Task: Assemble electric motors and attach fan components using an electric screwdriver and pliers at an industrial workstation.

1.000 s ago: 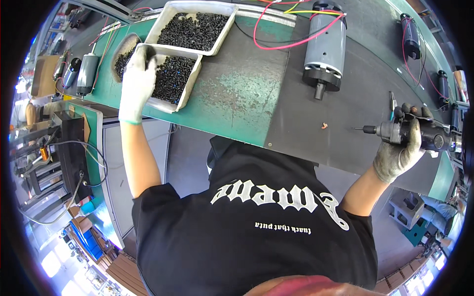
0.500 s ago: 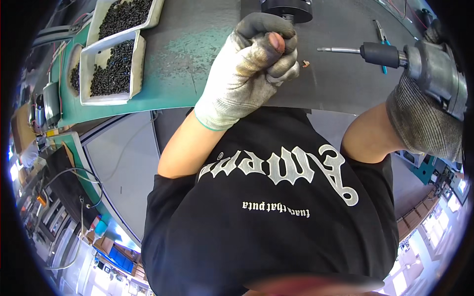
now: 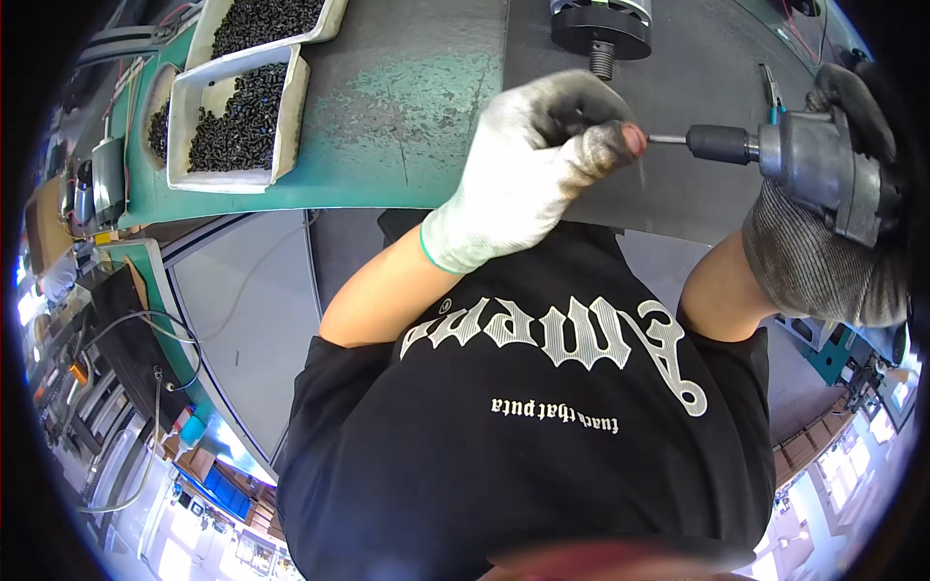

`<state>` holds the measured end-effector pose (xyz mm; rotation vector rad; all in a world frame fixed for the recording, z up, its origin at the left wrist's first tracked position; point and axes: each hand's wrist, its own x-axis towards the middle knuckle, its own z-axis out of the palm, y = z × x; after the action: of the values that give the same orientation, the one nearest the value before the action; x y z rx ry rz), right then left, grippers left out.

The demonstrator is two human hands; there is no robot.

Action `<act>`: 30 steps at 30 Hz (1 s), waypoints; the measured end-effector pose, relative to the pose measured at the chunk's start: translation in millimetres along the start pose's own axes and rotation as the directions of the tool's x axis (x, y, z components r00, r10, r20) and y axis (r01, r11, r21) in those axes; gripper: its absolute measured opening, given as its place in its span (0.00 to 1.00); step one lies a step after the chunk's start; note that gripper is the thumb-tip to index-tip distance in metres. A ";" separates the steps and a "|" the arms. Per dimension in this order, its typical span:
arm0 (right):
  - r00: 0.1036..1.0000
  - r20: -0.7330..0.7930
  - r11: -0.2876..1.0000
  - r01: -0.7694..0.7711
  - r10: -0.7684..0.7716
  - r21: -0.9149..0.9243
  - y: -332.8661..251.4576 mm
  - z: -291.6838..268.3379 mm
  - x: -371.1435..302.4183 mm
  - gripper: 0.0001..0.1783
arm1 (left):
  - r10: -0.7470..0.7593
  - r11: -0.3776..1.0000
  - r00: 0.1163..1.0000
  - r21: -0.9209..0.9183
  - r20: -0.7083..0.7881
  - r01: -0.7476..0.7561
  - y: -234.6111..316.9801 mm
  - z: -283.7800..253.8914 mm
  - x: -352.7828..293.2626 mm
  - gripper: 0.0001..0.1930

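My left hand point(image 3: 528, 165), in a white glove with darkened fingers, is closed at the tip of a driver bit point(image 3: 666, 139). Its bare thumb tip pokes out of the glove; whatever the fingers pinch is hidden. My right hand point(image 3: 819, 257), in a dark ribbed glove, grips a grey power screwdriver point(image 3: 809, 160) whose bit points left toward the left fingers. Just beyond the left hand lies a round black part point(image 3: 601, 34) with a threaded shaft point(image 3: 602, 62) facing me.
Two white trays point(image 3: 221, 180) of small black screws point(image 3: 237, 131) stand at the left of the green and grey bench point(image 3: 387, 145). Pliers point(image 3: 772, 94) with blue handles lie behind the screwdriver. The bench's front edge runs close to my body.
My left hand has moved right and lower, and its fingers now meet the bit's tip. Before, a gap lay between them. The black part's threaded shaft has come into fuller view.
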<state>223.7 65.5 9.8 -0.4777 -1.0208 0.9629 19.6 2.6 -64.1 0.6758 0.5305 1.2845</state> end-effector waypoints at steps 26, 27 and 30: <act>0.972 0.183 0.984 -0.121 0.145 -0.133 58.1 42.7 7.3 0.11 | -0.355 0.935 0.901 -0.078 -0.250 0.347 -29.1 -8.8 40.1 0.13; 0.978 0.137 0.973 -0.130 0.157 -0.190 57.9 44.5 6.0 0.11 | -0.339 0.937 0.896 -0.023 -0.286 0.347 -27.4 -7.3 41.0 0.14; 0.985 -0.006 0.920 -0.162 0.171 -0.356 58.8 47.0 3.1 0.12 | -0.316 0.938 0.900 0.040 -0.298 0.343 -26.8 -5.0 47.4 0.12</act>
<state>156.9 94.7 -9.3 -0.8670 -1.1988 0.9384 44.5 45.9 -86.2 0.4491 0.9094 1.0439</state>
